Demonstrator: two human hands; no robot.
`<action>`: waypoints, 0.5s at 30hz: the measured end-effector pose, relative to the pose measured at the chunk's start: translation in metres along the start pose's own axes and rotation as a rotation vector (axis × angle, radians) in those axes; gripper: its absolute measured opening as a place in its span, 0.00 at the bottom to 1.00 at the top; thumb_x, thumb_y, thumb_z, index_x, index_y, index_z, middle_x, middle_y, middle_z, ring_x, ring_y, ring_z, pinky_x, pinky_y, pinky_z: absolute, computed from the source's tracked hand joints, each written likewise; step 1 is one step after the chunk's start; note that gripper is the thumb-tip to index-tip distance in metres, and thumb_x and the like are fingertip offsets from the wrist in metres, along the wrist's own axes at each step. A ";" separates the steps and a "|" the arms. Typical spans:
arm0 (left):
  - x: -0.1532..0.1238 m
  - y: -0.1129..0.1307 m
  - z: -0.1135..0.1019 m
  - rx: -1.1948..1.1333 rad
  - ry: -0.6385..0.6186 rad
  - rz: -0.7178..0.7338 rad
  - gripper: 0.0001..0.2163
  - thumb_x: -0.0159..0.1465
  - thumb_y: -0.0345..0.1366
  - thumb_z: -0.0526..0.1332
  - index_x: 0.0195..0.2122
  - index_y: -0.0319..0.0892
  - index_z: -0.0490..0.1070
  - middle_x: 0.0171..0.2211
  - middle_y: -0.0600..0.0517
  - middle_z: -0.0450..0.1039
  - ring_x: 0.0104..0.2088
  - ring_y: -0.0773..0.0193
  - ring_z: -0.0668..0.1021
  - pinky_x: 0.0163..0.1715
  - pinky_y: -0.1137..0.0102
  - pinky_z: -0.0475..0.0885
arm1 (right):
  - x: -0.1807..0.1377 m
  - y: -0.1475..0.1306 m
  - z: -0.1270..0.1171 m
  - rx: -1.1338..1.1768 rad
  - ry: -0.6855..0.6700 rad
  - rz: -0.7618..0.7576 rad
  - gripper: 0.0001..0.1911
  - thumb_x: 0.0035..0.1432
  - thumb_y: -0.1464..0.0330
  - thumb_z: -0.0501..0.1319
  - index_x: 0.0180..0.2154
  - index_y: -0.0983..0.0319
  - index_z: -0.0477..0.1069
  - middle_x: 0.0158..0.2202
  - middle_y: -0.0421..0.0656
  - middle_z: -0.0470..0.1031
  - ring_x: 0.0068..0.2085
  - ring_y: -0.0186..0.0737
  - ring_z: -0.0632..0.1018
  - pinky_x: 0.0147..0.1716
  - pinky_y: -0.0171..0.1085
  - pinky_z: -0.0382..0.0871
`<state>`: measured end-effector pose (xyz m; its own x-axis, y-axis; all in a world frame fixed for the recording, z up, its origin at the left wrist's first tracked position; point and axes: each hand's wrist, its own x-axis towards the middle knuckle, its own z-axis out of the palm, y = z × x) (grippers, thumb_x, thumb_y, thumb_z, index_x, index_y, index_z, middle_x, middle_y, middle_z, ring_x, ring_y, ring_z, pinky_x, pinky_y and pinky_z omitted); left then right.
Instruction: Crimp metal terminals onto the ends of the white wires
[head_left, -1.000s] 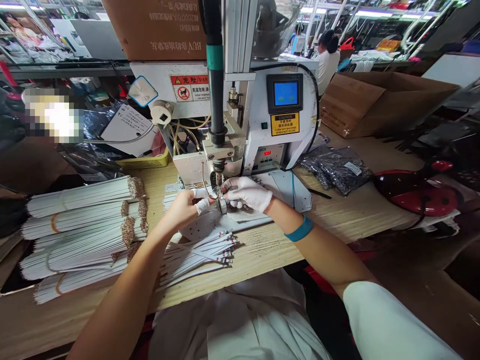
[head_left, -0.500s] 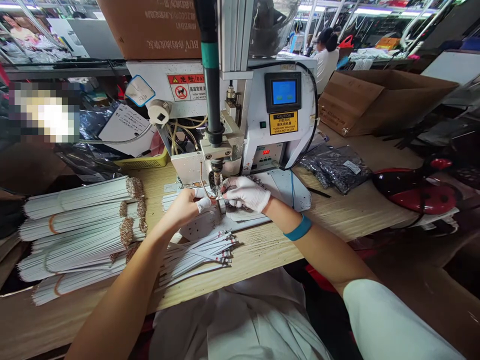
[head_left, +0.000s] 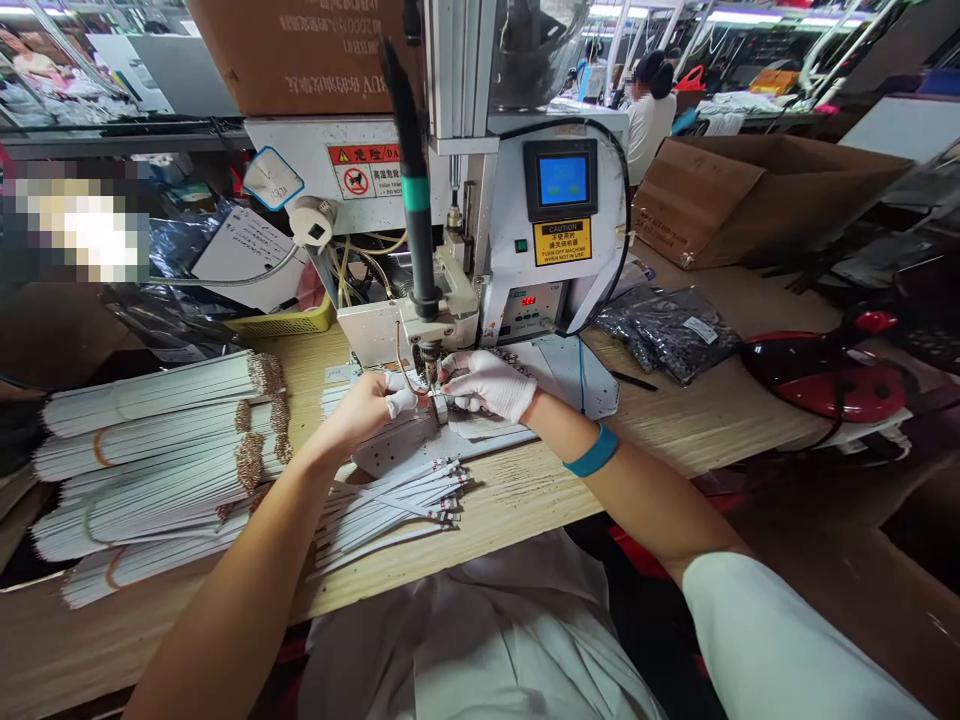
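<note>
Tilted left since a second ago, the black tube (head_left: 415, 190) leans over the press head (head_left: 429, 360) at twelve o'clock; my taped left grip (head_left: 364, 408) and gloved right grip (head_left: 487, 385) curl closed beside a small metal fitting (head_left: 441, 408); I cannot tell if either holds it.

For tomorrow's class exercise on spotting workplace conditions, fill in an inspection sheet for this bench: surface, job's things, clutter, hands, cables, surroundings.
Surface: light wood-grain workbench.
Job's things: white strip bundles, loose strips, bench machine.
Clutter: black bagged parts.
Grippers: left hand, fingers wrapped in white, and gloved right hand meet beneath the machine's head.
Cables: black cable looping beside the machine's control panel.
Surroundings: cardboard box, co-worker beyond.
</note>
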<state>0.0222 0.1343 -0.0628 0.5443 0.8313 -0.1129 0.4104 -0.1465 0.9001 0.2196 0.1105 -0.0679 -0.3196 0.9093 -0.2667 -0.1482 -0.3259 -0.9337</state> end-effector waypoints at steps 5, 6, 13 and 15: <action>0.001 0.000 -0.001 0.003 -0.017 -0.008 0.11 0.49 0.40 0.58 0.24 0.36 0.72 0.20 0.53 0.69 0.22 0.69 0.67 0.22 0.75 0.61 | 0.000 0.002 -0.001 -0.012 -0.001 -0.004 0.10 0.42 0.75 0.62 0.30 0.64 0.65 0.19 0.34 0.63 0.16 0.24 0.63 0.12 0.25 0.50; 0.001 0.000 -0.001 0.002 -0.021 -0.006 0.11 0.49 0.40 0.58 0.24 0.36 0.72 0.21 0.53 0.69 0.22 0.69 0.67 0.22 0.75 0.60 | 0.001 0.002 -0.001 -0.009 -0.006 -0.006 0.10 0.42 0.75 0.62 0.30 0.64 0.65 0.20 0.34 0.64 0.16 0.24 0.63 0.12 0.25 0.50; 0.000 0.003 -0.001 0.027 -0.010 0.003 0.10 0.49 0.40 0.58 0.22 0.37 0.71 0.20 0.53 0.68 0.22 0.69 0.67 0.22 0.75 0.60 | 0.000 0.001 -0.001 0.004 0.002 0.001 0.10 0.42 0.76 0.62 0.30 0.65 0.65 0.20 0.34 0.64 0.16 0.24 0.63 0.11 0.25 0.50; 0.000 0.004 0.000 0.029 -0.008 0.005 0.10 0.48 0.40 0.58 0.22 0.37 0.71 0.20 0.53 0.67 0.22 0.69 0.67 0.22 0.74 0.60 | 0.001 0.000 0.000 0.001 0.006 0.014 0.10 0.42 0.76 0.63 0.30 0.65 0.65 0.20 0.35 0.65 0.16 0.24 0.63 0.11 0.25 0.50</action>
<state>0.0236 0.1340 -0.0593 0.5524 0.8260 -0.1123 0.4286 -0.1658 0.8881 0.2197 0.1111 -0.0683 -0.3156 0.9064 -0.2808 -0.1453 -0.3386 -0.9296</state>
